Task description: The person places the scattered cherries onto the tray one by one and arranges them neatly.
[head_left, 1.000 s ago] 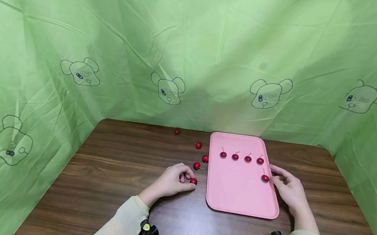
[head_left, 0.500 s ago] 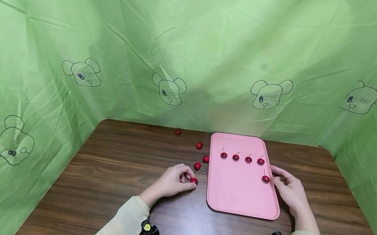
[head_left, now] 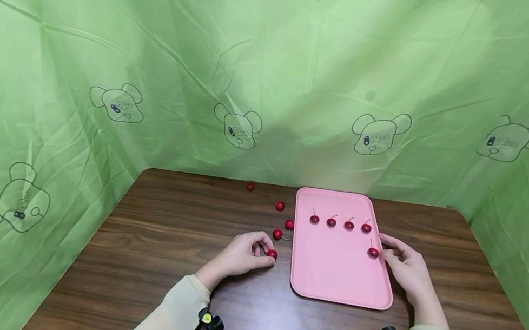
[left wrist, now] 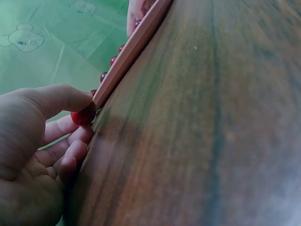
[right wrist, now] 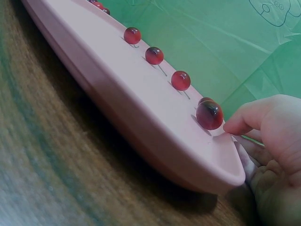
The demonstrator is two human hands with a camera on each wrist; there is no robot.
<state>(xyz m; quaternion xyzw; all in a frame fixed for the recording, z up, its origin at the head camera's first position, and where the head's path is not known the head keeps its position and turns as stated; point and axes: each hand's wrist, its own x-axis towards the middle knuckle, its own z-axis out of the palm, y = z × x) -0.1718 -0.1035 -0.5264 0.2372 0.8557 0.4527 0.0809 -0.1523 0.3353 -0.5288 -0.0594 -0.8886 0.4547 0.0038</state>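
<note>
My left hand [head_left: 244,254] pinches a red cherry [head_left: 272,254] between thumb and fingers, low over the table left of the tray. In the left wrist view the same cherry [left wrist: 83,116] shows under the thumb. My right hand [head_left: 407,265] holds the right rim of the pink tray [head_left: 339,282], one fingertip over the rim and the other fingers outside it. Close to that fingertip lies a cherry [right wrist: 209,115] on the tray. Farther back on the tray, several cherries, one of them a dark red cherry [head_left: 331,222], stand in a row with stems pointing back.
Several loose cherries lie left of the tray, among them one with its stem toward the tray [head_left: 278,234] and a cherry [head_left: 250,186] near the back edge. A green cloth [head_left: 303,82] with bear drawings hangs behind the brown wooden table [head_left: 161,251] and along both sides.
</note>
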